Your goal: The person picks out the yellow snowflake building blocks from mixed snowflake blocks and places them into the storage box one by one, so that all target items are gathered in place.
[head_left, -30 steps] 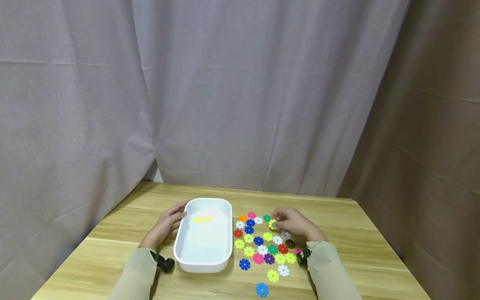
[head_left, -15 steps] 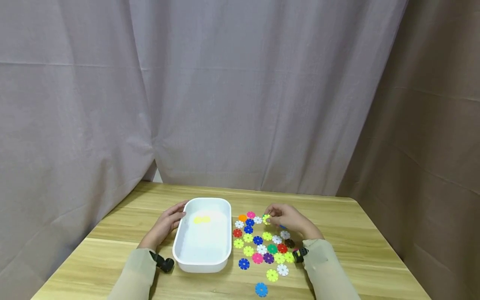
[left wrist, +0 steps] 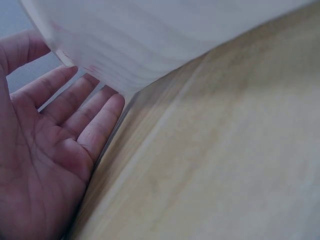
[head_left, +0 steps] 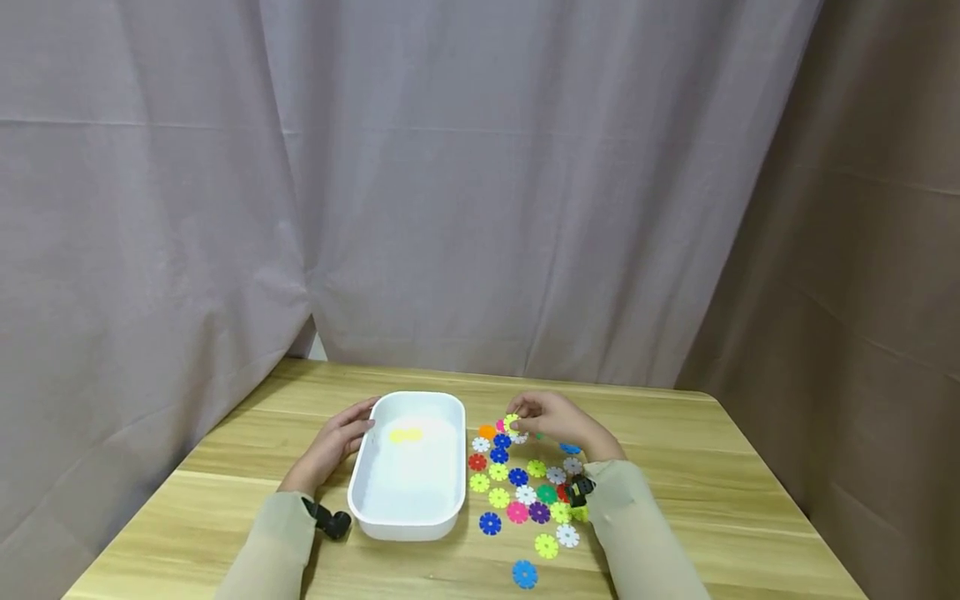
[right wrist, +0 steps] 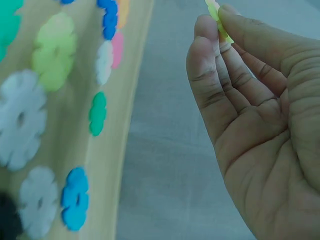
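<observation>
A white plastic tray [head_left: 408,531] stands on the table, with two yellow interlocking discs [head_left: 406,435] on its floor. My left hand [head_left: 339,442] holds the tray's left side, thumb at the rim, fingers against the outer wall in the left wrist view. My right hand [head_left: 558,421] pinches a yellow-green notched disc [right wrist: 218,20] between thumb and fingertips, raised over the far end of the loose discs. Beneath that hand lie white, pink and green discs [right wrist: 98,114], partly covered in the head view.
Many notched discs in blue, red, white, purple and yellow-green are spread right of the tray, such as a purple disc [head_left: 538,512] and a light blue disc [head_left: 525,574] near the front. A grey curtain [head_left: 450,208] hangs behind the wooden table [head_left: 720,500].
My right hand has moved left and slightly away with the yellow-green disc, uncovering a blue disc at the right. My left hand stays at the tray.
</observation>
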`<state>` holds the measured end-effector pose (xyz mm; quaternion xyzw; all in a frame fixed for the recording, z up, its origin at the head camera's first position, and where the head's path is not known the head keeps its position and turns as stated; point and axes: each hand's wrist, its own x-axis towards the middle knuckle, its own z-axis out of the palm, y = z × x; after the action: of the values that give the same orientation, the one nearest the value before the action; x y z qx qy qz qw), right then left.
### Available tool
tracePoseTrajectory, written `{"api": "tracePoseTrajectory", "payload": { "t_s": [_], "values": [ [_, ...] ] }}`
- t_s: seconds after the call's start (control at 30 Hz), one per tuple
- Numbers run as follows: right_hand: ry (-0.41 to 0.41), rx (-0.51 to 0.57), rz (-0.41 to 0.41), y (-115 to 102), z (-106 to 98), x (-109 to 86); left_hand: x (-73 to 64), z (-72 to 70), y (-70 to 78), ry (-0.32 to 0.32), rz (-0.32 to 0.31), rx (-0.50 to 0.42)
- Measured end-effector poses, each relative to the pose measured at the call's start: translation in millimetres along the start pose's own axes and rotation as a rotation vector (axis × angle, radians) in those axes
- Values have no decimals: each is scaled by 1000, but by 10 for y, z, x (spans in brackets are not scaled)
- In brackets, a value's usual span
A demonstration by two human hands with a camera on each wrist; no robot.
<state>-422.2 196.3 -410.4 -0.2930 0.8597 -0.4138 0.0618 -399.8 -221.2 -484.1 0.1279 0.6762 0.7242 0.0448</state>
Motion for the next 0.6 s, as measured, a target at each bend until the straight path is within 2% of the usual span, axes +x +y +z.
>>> {"api": "tracePoseTrajectory", "payload": {
  "t_s": [0.3, 0.6],
  "values": [
    [-9, -51, -12, -207, 69, 205, -6, 31, 19, 32, -18, 15],
    [-68, -10, -25, -353, 156, 441, 5, 39, -14, 3, 3, -11]
  ]
}}
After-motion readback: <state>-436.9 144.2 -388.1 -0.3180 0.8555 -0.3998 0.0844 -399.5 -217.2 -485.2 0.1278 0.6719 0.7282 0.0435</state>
